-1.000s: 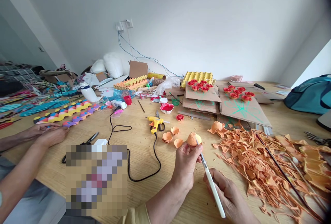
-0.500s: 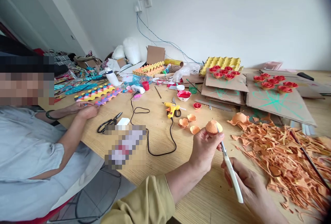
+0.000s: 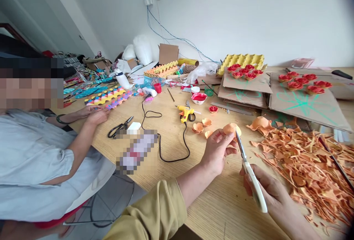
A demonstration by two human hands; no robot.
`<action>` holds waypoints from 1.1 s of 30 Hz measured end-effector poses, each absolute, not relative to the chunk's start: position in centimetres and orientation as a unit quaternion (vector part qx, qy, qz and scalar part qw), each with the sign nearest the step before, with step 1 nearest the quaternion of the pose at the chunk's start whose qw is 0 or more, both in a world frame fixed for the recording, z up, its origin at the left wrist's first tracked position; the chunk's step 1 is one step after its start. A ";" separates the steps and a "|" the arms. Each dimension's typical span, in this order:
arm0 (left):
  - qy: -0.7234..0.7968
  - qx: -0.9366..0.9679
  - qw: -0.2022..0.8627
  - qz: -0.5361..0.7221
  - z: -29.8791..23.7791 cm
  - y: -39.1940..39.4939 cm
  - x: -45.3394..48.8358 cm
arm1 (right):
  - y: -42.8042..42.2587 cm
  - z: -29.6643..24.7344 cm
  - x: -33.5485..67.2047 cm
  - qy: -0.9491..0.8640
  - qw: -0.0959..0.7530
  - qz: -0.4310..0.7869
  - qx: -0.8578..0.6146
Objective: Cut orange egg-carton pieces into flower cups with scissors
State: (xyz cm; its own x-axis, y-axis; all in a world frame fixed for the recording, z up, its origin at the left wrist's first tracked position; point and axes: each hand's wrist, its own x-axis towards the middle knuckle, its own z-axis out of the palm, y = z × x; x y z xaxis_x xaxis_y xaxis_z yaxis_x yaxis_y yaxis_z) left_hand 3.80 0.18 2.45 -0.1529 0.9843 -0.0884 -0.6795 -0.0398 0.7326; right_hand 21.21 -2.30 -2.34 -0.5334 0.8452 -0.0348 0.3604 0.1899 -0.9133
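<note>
My left hand pinches a small orange egg-carton cup above the table. In my right hand is a pair of white-handled scissors, its blades up against the cup's right edge. Just beyond my left hand lie cut orange petal cups, one partly hidden by it. A finished red flower sits behind them. To the right of my right hand spreads a heap of orange carton scraps, with an uncut orange piece at its far left end.
A yellow glue gun with a black cord and a bowl of red paint stand mid-table. Red flowers rest on cardboard sheets at back right. At left a co-worker handles painted carton strips, near black scissors.
The orange cup has been turned and tilted in my left hand, and the scissors have shifted to its right side. The whole view has swung slightly.
</note>
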 end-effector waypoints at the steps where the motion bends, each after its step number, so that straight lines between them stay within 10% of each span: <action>1: 0.332 0.226 0.607 0.686 2.4 0.3 3.8 | -2.3 -2.2 21.2 -0.727 0.245 0.495 -0.408; 33: 0.272 0.179 0.707 0.628 0.1 1.2 2.5 | -1.0 0.3 23.0 -0.723 0.305 0.452 -0.425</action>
